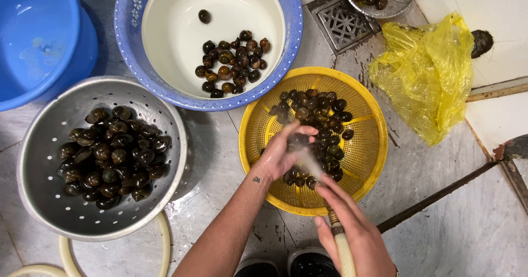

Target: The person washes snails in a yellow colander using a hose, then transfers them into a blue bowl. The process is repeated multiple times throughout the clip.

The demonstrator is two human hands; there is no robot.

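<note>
Over the yellow colander (pixel 367 145), head view: your left hand (pixel 283 150) reaches down into the pile of dark snails (pixel 322 131), fingers loosely curled among them; whether that grip has closed on a snail you cannot tell, as spray blurs it. Your right hand (pixel 355 230), just below the left, has its grip wrapped closed around the hose (pixel 342 249), nozzle aimed at the snails. Left of the left hand, well apart, sits a metal colander (pixel 44 200) full of snails. Above it, a white-and-blue basin (pixel 165 29) holds fewer. Right of both hands lies a yellow plastic bag (pixel 429 79) on the floor.
</note>
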